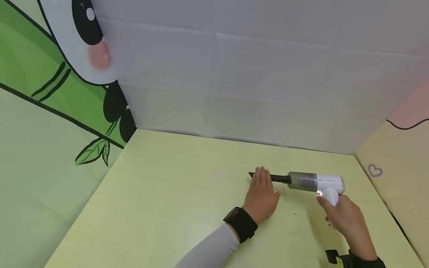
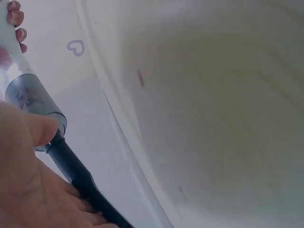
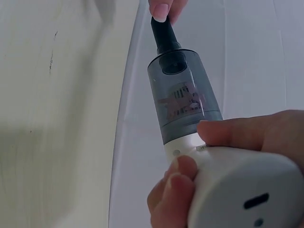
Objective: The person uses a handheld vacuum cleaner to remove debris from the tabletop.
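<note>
A small white handheld vacuum point(image 1: 316, 183) with a grey dust cup point(image 3: 183, 99) and a thin black nozzle point(image 1: 276, 178) points left over the yellow-green table point(image 1: 161, 208). My right hand point(image 1: 346, 219) grips its white handle point(image 3: 237, 190), thumb near the body. My left hand point(image 1: 262, 193) lies flat on the table with straight fingers, its fingers against the nozzle point(image 2: 78, 173) near the tip. Faint pink crumbs point(image 1: 219, 178) lie on the table just left of the nozzle tip.
White wall panels point(image 1: 254, 74) close the back. A green bamboo-and-panda panel point(image 1: 50, 96) stands at the left, and a panel with a small heart point(image 1: 375, 170) at the right. Both wrists wear black bands point(image 1: 240, 224).
</note>
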A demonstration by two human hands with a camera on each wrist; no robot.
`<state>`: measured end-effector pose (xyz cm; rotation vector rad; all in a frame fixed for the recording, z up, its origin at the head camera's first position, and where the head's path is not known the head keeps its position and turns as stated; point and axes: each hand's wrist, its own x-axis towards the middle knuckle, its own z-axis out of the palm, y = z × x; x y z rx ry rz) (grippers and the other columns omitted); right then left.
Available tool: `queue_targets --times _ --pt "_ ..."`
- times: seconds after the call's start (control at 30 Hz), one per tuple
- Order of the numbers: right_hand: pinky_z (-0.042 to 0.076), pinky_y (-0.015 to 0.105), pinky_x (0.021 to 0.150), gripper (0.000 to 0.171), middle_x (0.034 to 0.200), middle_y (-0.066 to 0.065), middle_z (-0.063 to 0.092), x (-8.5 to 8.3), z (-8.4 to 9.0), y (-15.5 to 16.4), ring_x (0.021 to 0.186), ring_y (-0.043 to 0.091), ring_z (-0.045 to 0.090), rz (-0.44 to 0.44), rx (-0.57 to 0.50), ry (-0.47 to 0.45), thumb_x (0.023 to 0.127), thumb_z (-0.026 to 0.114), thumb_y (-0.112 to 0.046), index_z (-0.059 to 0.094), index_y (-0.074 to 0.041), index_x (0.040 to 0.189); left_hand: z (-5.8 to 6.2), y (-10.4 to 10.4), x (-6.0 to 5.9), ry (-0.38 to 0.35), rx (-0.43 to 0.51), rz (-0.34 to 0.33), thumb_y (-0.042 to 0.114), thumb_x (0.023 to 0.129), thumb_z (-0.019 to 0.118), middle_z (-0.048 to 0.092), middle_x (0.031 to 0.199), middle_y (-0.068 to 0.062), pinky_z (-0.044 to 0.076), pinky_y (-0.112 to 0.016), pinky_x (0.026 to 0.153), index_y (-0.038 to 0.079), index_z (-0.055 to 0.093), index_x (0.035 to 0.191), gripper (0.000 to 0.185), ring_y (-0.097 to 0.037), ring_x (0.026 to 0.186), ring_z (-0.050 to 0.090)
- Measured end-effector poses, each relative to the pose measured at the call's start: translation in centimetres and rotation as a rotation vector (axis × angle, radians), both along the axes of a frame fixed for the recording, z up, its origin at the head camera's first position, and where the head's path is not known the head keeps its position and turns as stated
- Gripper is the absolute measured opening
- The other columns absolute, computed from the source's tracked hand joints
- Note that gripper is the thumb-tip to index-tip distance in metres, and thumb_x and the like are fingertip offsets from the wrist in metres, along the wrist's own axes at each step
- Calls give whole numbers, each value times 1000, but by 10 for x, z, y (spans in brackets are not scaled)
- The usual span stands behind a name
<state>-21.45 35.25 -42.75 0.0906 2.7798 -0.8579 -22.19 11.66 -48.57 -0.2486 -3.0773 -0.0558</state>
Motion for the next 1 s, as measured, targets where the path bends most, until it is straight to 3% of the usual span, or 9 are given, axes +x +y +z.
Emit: queue_targets --times 0.17,0.27,0.47,0.73,1.0 --pt "44 34 50 66 74 11 64 -3 -5 -7 60 21 59 21 13 4 100 53 -57 51 10 99 -6 -5 1 130 -127 -15 38 107 48 51 149 -16 41 -31 114 0 48 148 55 -29 141 46" --pt "45 34 49 64 74 11 64 -6 -7 -14 60 20 60 36 17 18 100 55 -54 51 9 98 -10 -8 -1 182 -172 12 32 106 51 61 139 -16 48 -31 107 1 56 141 47 -29 131 56" --pt "45 34 47 61 75 15 64 -10 -9 -24 60 21 61 31 19 63 100 57 -50 51 11 99 -7 -8 -11 181 -189 86 33 105 52 62 136 -17 49 -33 106 1 59 139 47 -32 128 58" --pt "46 34 47 62 76 18 64 -14 -12 -30 59 23 60 15 18 70 101 57 -47 49 14 102 -9 -11 -22 165 -157 100 33 105 52 61 138 -18 48 -33 107 -1 57 140 48 -32 130 56" --pt "45 33 46 58 74 15 63 -14 -11 -32 58 21 60 26 10 59 100 57 -46 50 12 100 -11 -14 -19 114 -114 130 33 105 53 58 141 -20 48 -36 108 -2 55 141 51 -36 132 55"
